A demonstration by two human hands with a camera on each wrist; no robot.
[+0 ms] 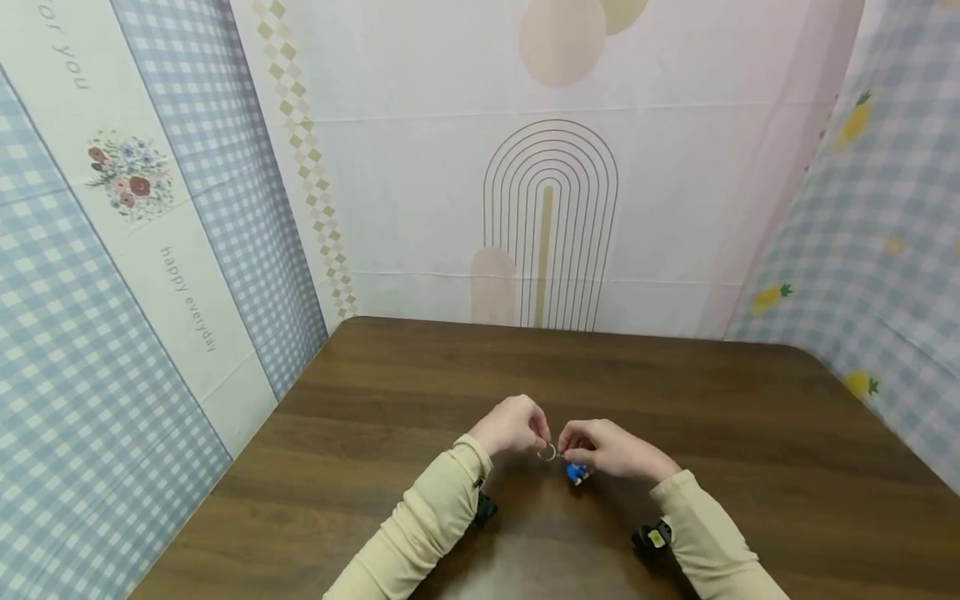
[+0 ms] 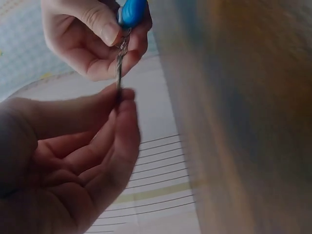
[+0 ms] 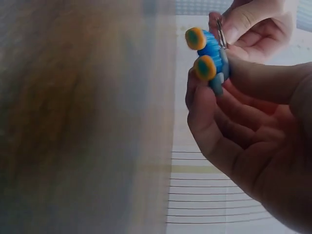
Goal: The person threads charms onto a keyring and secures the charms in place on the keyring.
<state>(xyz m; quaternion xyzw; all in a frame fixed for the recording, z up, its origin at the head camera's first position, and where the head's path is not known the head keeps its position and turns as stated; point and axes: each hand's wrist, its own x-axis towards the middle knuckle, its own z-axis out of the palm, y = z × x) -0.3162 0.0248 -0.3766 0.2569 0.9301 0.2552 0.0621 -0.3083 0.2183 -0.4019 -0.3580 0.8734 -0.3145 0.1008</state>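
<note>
A small blue figurine keychain point(image 1: 576, 473) is held above the brown table between both hands. Its figurine point(image 3: 210, 53) has two orange-rimmed round feet with green soles, and grey parts at its side. My right hand point(image 1: 611, 450) pinches the figurine end between thumb and fingers. A metal split ring point(image 1: 547, 452) joins it by a short chain point(image 2: 123, 46). My left hand point(image 1: 513, 425) pinches the ring's edge between thumb and fingertips. In the left wrist view the ring is seen edge-on. The fingers hide part of the figurine and ring.
The brown wooden table point(image 1: 360, 392) spreads around both hands. Behind it hangs a pale patterned cloth point(image 1: 405, 200). Blue checked cloths hang at the left point(image 1: 97, 333) and right. A dark wrist camera is strapped under each sleeve.
</note>
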